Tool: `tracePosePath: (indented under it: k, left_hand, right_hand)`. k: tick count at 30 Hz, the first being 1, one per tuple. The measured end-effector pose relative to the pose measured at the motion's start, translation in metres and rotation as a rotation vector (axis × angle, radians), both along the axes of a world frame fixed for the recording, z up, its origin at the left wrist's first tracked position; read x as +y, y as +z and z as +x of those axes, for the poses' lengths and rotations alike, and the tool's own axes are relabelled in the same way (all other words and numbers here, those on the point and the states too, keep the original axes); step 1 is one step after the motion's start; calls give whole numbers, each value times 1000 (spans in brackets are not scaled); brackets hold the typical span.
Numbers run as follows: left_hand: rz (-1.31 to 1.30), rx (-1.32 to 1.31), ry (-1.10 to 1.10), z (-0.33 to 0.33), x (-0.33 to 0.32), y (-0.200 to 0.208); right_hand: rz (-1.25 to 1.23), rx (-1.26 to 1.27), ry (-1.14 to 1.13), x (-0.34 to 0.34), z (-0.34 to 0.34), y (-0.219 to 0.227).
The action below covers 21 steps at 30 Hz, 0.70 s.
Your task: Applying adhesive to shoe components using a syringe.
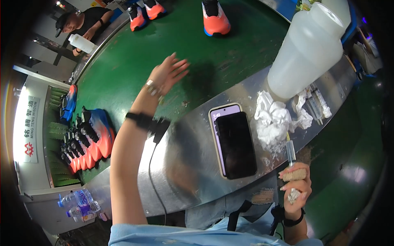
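Note:
My left hand [168, 74] reaches out over the green belt [180, 45], its fingers stretched apart and nothing in them. The closest shoe [215, 20] to it, orange with a black collar, stands farther off on the belt. My right hand [296, 186] is closed at the metal ledge's near edge, around a slim clear tube [291, 151] with a yellowish tip, like a syringe. Tan wrapping covers one of its fingers. A small white wad [293, 196] also shows in that hand. The tube's tip points at crumpled white tissue [271, 119] on the ledge.
A phone [232, 143] with another dark slab on it lies on the metal ledge [184, 180]. Beyond the tissue stands a large white plastic bottle [305, 51], near thin clear tubes [315, 104]. Several shoes [88, 139] line the left; another person [86, 26] works at far left.

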<state>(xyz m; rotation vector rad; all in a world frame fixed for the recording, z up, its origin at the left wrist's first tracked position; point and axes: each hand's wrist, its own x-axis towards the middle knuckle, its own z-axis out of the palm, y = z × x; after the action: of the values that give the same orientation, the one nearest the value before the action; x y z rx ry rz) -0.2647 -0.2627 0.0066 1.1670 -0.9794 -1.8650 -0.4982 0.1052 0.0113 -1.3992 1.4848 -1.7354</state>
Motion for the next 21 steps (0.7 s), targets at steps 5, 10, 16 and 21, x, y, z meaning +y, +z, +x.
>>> tracePosePath:
  k: [5, 10, 16, 21]
  left_hand:
    - [158, 184, -97, -142, -76, -41]
    - [-11, 116, 239, -182, -121, -55]
    - [-146, -52, 134, -95, -63, -38]
    - [-64, -17, -44, 8, 80, 6]
  right_hand:
    - [96, -80, -15, 4, -11, 2]
    - [105, -128, 10, 5, -13, 6]
    - [86, -156, 108, 11, -18, 21]
    - [53, -138, 175, 25, -26, 20]
